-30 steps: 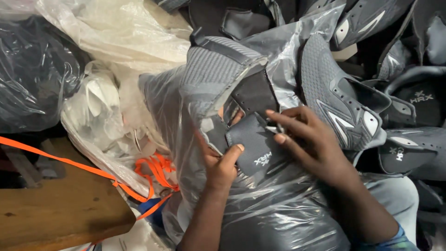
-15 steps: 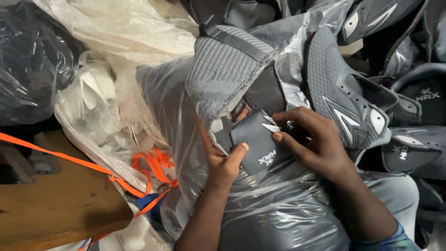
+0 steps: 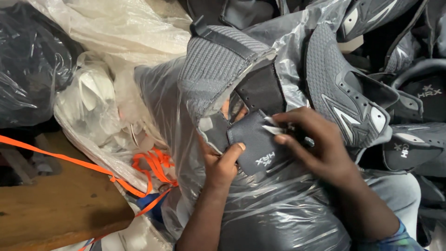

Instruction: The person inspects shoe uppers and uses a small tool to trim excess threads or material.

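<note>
A grey knit shoe upper [image 3: 218,69] with black trim rests on a clear plastic bag [image 3: 260,214] in my lap. My left hand [image 3: 220,162] grips the upper's dark padded tongue [image 3: 253,139], thumb pressed on its lower edge. At the tongue's right edge my right hand [image 3: 320,148] pinches a small pale tool or tag [image 3: 273,126]; I cannot tell which. Part of the tongue is hidden under my fingers.
More grey shoe uppers [image 3: 344,88] are piled at the right and top. Clear bags [image 3: 102,28] of white parts lie at the left, a black bag [image 3: 28,69] at far left. Orange straps [image 3: 148,162] cross a wooden bench [image 3: 55,209] at the lower left.
The upper and both hands sit slightly higher and more to the right in view. My right fingers have shifted along the tongue's right edge; my left thumb stays pressed on it.
</note>
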